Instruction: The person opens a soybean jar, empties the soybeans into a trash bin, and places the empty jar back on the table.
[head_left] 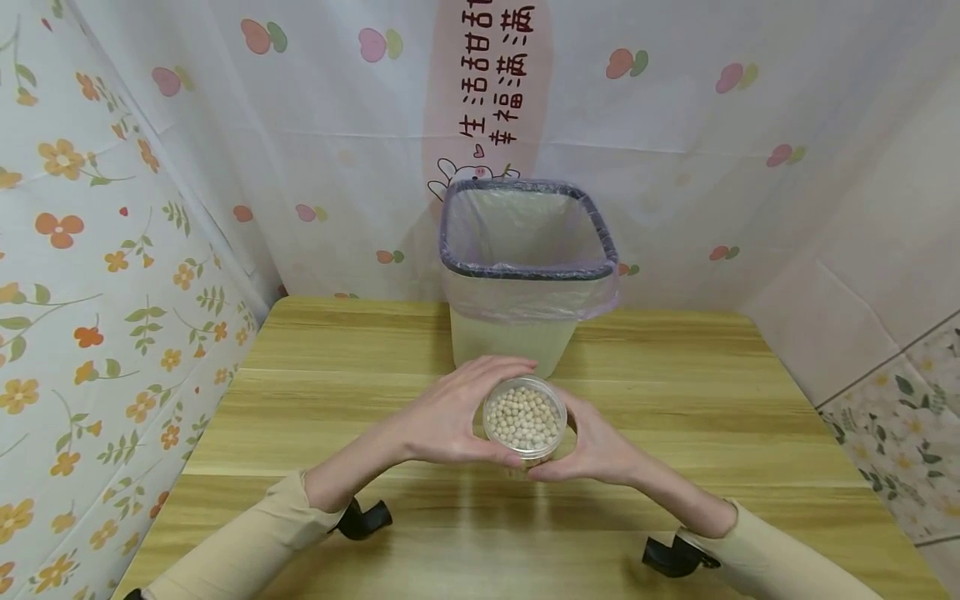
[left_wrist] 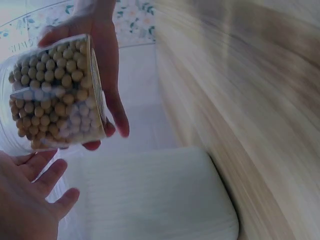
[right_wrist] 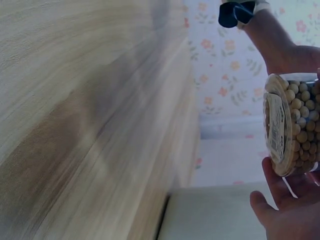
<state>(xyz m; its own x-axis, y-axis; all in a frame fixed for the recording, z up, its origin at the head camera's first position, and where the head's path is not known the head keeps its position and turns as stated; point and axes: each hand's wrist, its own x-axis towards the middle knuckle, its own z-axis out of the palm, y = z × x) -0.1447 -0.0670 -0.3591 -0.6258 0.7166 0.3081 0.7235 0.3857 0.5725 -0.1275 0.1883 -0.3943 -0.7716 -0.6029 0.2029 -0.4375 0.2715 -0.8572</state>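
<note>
Between my two hands is a clear plastic jar (head_left: pixel 525 415) filled with small round tan beads. In the head view my left hand (head_left: pixel 457 417) grips its left side, thumb along the near edge and fingers round the far side. From the right, my right hand (head_left: pixel 600 442) holds it, with the thumb near the front. The left wrist view shows the jar (left_wrist: pixel 52 95) above the tabletop, its wall see-through and packed with beads. A pale printed label (right_wrist: pixel 276 125) covers part of the jar's base in the right wrist view.
Behind the hands a cream waste bin (head_left: pixel 510 333) stands on the wooden table (head_left: pixel 337 400), its dark rim lined with a purplish plastic bag (head_left: pixel 525 304). A printed curtain (head_left: pixel 337 125) hangs at the back, and a floral cloth (head_left: pixel 112 333) on the left.
</note>
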